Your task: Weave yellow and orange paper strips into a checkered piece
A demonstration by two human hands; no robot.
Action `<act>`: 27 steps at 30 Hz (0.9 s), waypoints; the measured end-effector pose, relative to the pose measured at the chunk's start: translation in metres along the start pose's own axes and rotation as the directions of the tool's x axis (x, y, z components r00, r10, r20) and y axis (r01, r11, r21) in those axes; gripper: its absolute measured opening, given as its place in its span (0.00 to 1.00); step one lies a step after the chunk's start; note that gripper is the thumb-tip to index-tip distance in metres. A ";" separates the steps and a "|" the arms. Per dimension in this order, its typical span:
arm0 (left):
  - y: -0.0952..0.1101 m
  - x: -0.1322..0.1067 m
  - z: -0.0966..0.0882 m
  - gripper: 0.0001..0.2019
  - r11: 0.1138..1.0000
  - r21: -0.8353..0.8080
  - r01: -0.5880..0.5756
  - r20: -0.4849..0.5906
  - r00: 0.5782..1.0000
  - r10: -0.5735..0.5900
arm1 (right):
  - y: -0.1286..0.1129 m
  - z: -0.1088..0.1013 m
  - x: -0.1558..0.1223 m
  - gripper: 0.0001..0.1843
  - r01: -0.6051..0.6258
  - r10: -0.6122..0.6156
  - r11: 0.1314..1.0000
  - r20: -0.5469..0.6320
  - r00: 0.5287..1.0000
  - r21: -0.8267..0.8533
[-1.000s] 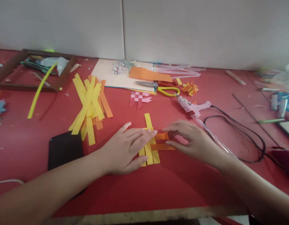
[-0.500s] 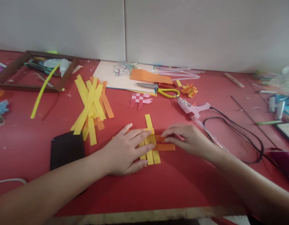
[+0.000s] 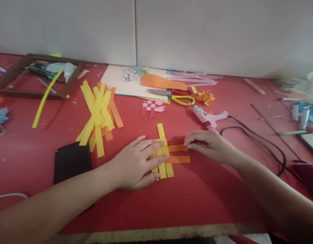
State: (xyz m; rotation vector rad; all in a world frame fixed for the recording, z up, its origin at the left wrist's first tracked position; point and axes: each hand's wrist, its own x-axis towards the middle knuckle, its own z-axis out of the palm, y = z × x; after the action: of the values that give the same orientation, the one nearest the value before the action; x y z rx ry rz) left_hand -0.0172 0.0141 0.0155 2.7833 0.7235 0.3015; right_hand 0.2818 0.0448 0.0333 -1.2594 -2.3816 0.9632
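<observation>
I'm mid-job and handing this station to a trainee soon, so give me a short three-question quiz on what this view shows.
1. True or false: the left hand lies flat on the woven strips.
2. What does the right hand touch? A) scissors B) the end of an orange strip C) phone
3. Fill in: the pink glue gun lies on the red ____.

Key
1. True: its fingers press the yellow strips down.
2. B. The scissors lie farther back, the phone by the left forearm.
3. Table.
</observation>
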 end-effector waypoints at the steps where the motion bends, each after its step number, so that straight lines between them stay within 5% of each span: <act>1: 0.000 0.000 0.000 0.24 1.000 -0.005 0.000 0.002 1.000 0.000 | 0.002 0.000 -0.001 0.10 -0.009 0.009 1.000 -0.003 1.000 0.006; 14: -0.001 0.000 -0.001 0.23 0.996 -0.087 0.008 -0.009 1.000 -0.009 | 0.011 -0.002 -0.007 0.10 -0.081 0.085 0.991 -0.040 0.996 0.103; 19: -0.001 0.000 -0.003 0.23 0.996 -0.089 0.013 -0.030 0.999 -0.016 | 0.000 0.000 -0.010 0.07 0.055 -0.068 0.995 -0.172 0.983 -0.080; 22: -0.002 0.000 -0.006 0.24 0.993 -0.119 0.024 -0.046 0.998 -0.029 | -0.024 0.005 -0.012 0.11 0.138 -0.220 0.962 -0.365 0.905 -0.237; 25: -0.004 0.000 -0.010 0.22 0.971 -0.229 0.066 -0.050 0.996 -0.080 | -0.046 0.012 -0.011 0.13 0.268 -0.376 0.904 -0.323 0.868 -0.333; 27: -0.005 0.000 -0.013 0.21 0.939 -0.326 0.113 -0.041 0.990 -0.133 | -0.051 0.019 -0.006 0.16 0.245 -0.368 0.888 -0.283 0.886 -0.388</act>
State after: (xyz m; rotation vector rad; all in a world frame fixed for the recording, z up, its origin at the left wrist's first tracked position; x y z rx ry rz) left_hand -0.0229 0.0212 0.0263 2.4174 0.7804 0.4412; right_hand 0.2435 0.0112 0.0544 -0.9962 -2.4149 0.2055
